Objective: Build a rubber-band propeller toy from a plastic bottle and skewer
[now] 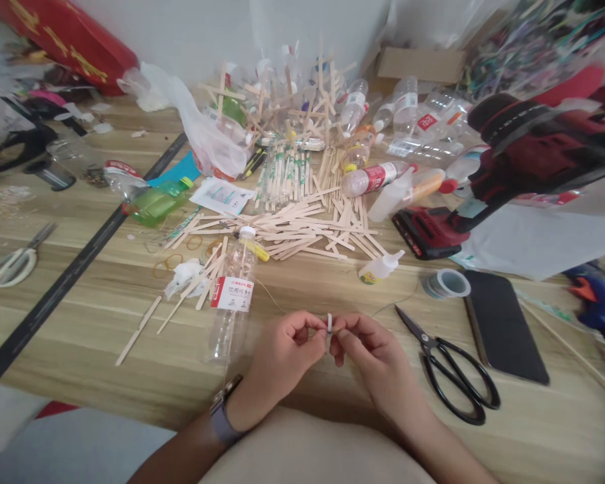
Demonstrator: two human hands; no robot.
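Observation:
Close together above the table's front edge, both hands meet at a small white ring-like piece (329, 324), seen edge-on; it may be a bottle cap. My left hand (287, 349) pinches it from one side, fingers closed. From the other side my right hand (368, 346) is closed on it in a pinch too. A thin cord (269, 296) runs to the hands from the left, and a thin strand leads right towards a spool (446, 284). Beside my left hand lies a clear plastic bottle (232, 329) with a red and white label. Black-handled scissors (454, 376) lie right of my right hand.
Wooden sticks (302, 232) lie heaped in the middle, with plastic bottles (378, 176) behind. A glue bottle (382, 267), a phone (504, 326), a red and black cordless tool (499, 161) and a blue glue gun (597, 296) occupy the right. White-handled scissors (17, 262) lie far left.

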